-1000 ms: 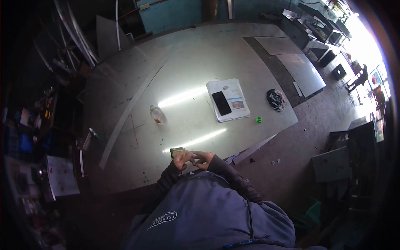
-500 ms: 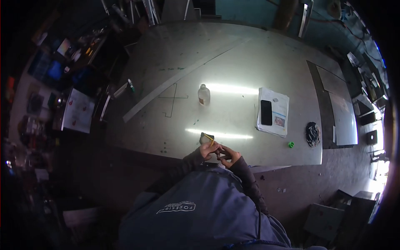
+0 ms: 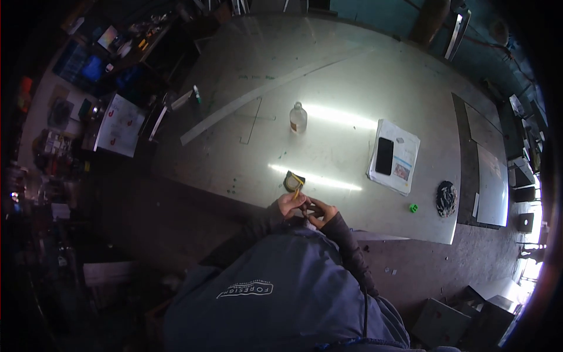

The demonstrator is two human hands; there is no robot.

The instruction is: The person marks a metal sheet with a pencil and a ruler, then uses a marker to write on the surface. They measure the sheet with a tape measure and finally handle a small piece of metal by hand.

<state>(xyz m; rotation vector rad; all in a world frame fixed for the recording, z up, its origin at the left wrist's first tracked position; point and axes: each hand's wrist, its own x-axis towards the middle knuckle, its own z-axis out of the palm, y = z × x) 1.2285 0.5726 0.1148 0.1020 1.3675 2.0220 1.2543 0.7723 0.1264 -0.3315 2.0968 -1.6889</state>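
A tape measure with a dark, round case lies near the front edge of the metal table, just beyond my hands. Its yellow blade runs down to my left hand, whose fingers are closed around the end. My right hand meets the left, its fingers bent and pinched together at the fingertips. What sits between the right fingers is too small to make out. Both hands are held close in front of the dark jacket, at the table edge.
On the metal table stand a clear bottle, papers with a phone on top, a green object and a dark crumpled bundle. A long metal strip crosses the left side, near a marker.
The camera view has turned and tilted, so the table's things sit differently in frame. More of the tape measure now shows beyond my hands, which stay together.
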